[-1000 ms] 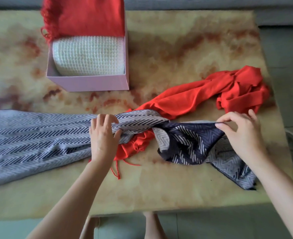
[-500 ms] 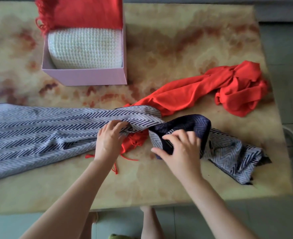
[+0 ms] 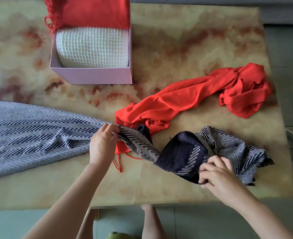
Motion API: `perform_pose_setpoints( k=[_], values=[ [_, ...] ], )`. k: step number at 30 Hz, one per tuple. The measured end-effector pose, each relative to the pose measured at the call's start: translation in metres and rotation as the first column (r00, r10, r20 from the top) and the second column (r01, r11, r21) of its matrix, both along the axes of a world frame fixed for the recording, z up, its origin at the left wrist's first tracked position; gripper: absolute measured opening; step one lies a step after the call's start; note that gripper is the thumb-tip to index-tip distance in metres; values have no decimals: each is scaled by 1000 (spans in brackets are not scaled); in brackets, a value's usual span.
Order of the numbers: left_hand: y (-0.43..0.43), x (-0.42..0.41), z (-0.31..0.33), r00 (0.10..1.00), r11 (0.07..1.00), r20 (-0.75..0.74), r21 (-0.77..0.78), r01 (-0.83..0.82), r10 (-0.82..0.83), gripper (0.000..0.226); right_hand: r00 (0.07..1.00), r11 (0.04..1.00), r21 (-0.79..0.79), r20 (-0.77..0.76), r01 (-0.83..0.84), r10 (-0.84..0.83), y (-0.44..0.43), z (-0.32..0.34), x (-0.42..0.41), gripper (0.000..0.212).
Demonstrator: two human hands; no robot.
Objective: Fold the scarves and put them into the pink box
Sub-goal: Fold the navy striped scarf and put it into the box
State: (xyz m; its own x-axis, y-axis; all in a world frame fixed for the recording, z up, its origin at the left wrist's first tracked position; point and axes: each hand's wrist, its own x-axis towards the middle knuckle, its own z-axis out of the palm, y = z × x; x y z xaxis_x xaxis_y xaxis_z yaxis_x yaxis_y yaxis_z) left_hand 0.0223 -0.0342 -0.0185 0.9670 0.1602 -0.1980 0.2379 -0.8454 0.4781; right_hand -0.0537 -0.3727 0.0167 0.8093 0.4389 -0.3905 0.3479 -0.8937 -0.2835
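Grey-and-navy herringbone scarf [image 3: 38, 131] lies unfolded across the near half of the worktop [image 3: 176, 40]. Its broad end is spread flat to the left, its middle is gathered into a narrow twist, and its right end is bunched with the dark navy side turned outward. Left hand [image 3: 102, 144] pinches the scarf at the gathered middle, fingertips closed on the cloth. Right hand [image 3: 218, 173] grips the lower edge of the navy bunch, fingers curled round the fabric. Loose red scarf [image 3: 194, 99] lies crumpled behind the herringbone one, running from the far right of the worktop down to the left hand; its near end passes beneath the twisted section, and thin red threads trail out toward the near edge. Pink box [image 3: 94, 75] stands at the far left, well apart from both hands. It holds a folded white knitted scarf [image 3: 92, 47] at the front and a folded red fringed scarf [image 3: 97, 12] behind, its fringe hanging over the left wall.
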Motion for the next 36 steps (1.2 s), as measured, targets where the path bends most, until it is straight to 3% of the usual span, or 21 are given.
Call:
perform_pose_setpoints(
  k=[2,5,7,8,11,13,16,19,21,23,25,27,29,36],
  values=[
    [2,-2,2,1000,1000,27,-18,-10,11,16,998,997,36,-15,61,-61,-5,5,-3,34],
    [1,-4,7,995,998,82,19,58,-59,35,957,921,289,49,262,-287,17,11,16,35],
    [-4,-2,9,982,989,115,50,142,-147,46,930,929,254,182,268,-319,38,7,40,42],
    [-8,-1,9,973,981,126,50,189,-194,47,931,938,204,176,282,-318,46,3,52,48],
    [-19,8,4,938,950,151,25,311,-311,37,959,959,14,6,283,-283,61,-12,73,59],
    [-26,15,-1,914,926,148,46,375,-378,33,972,973,-17,44,231,-230,66,-19,75,42],
    [-37,22,-6,872,876,88,88,474,-481,26,919,951,137,249,278,-305,61,-16,70,21],
    [-44,29,-4,790,781,-20,143,608,-612,31,856,904,305,331,300,-396,51,3,64,8],
    [-47,37,1,771,754,-73,171,634,-632,28,865,898,366,334,246,-373,44,17,55,7],
    [-48,47,7,785,764,-73,192,617,-615,24,897,917,367,334,158,-288,38,23,39,8],
    [-51,60,15,859,849,-7,145,507,-512,11,931,947,316,323,62,-169,36,22,17,18],
    [-55,74,30,939,940,52,27,340,-341,9,959,975,222,281,-21,-44,34,13,-8,27],
    [-61,90,43,980,974,104,-134,183,-170,9,976,989,137,215,-50,19,31,-2,-33,33],
    [-76,144,48,998,953,53,-302,-9,26,20,967,984,76,183,164,-175,30,-30,-51,34]
  ],
)
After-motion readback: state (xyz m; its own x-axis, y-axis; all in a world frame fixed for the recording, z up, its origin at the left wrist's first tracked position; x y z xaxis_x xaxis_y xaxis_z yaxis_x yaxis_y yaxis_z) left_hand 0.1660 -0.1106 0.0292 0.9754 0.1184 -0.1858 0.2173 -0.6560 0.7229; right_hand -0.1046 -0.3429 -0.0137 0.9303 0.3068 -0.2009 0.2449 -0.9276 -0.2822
